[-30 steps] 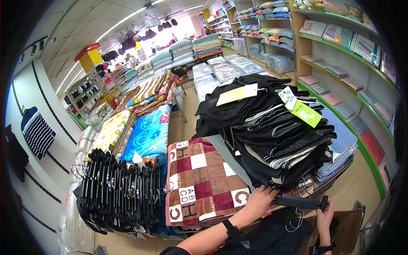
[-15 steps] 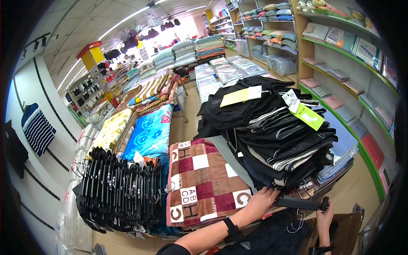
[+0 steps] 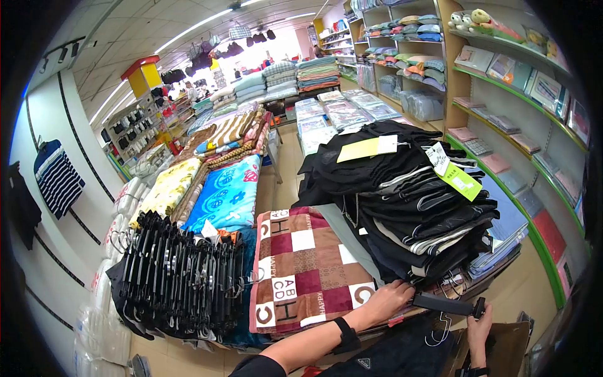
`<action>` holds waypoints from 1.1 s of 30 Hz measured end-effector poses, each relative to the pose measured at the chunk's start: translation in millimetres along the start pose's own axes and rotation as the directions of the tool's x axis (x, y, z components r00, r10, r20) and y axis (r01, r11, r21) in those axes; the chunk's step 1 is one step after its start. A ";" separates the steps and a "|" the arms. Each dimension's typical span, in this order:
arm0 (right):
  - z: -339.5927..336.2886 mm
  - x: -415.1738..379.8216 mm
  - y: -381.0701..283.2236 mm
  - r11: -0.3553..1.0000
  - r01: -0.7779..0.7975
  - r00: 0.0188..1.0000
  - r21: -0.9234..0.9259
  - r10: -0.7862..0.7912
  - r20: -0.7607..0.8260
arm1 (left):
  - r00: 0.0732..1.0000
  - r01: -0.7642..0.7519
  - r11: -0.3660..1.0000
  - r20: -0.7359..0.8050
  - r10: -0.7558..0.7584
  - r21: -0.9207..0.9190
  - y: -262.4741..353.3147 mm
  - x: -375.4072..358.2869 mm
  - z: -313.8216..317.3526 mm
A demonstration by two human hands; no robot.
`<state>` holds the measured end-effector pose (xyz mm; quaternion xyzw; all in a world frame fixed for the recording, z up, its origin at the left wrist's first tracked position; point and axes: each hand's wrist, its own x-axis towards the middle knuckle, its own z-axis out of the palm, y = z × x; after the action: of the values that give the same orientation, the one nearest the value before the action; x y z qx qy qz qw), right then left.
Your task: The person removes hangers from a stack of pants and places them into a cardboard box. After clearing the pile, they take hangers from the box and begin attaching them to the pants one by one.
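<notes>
A black clip hanger (image 3: 447, 305) is stretched between my two hands at the lower right, its metal hook (image 3: 440, 331) pointing down. My left hand (image 3: 392, 300) is closed at the hanger's left end, beside the pile of black trousers (image 3: 421, 210); its fingertips are partly hidden. At the other end, my right hand (image 3: 480, 325) grips the hanger near its clip. Below the hanger hangs a dark garment (image 3: 396, 352) with a small triangular badge. Yellow-green and white tags lie on the black pile.
Many black hangers (image 3: 182, 283) are bunched at the left of the table. Between them and the pile lies a brown checked blanket (image 3: 298, 273). A blue blanket (image 3: 226, 191) is behind. Shelves (image 3: 521, 88) with packages line the right side.
The camera view has shifted slightly, so the surroundings sit a little farther right. Both hands keep their places on the hanger, with hardly any movement.
</notes>
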<state>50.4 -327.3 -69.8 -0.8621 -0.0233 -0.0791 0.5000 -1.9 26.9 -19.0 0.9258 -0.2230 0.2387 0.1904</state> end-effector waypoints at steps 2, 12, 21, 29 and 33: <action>2.9 1.0 10.9 0.999 -0.033 0.999 -0.010 0.032 -0.021 | 0.999 0.006 1.000 0.048 -0.006 0.007 -1.5 2.2 -1.5; -6.6 -15.7 -1.7 0.994 -0.031 0.999 -0.101 0.029 -0.023 | 0.994 -0.049 0.997 0.093 0.053 -0.053 4.7 -5.1 -4.2; -16.3 -23.6 36.6 1.000 0.020 0.999 -0.014 -0.020 0.039 | 0.986 0.097 0.978 0.153 -0.068 -0.186 38.1 -42.0 -30.7; -41.5 -28.1 7.6 0.998 0.034 0.971 0.058 -0.046 0.235 | 0.934 0.232 0.919 0.337 -0.119 -0.318 59.8 -87.8 -43.5; -62.1 -44.1 -30.7 0.974 -0.050 0.901 0.223 -0.053 0.430 | 0.932 0.278 0.861 0.338 -0.134 -0.427 68.2 -96.4 -59.4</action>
<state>-3.8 -364.0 -20.2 -0.7947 -0.1434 0.1173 0.5780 -133.4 28.7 -4.6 0.8961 -0.1984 0.0145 0.3969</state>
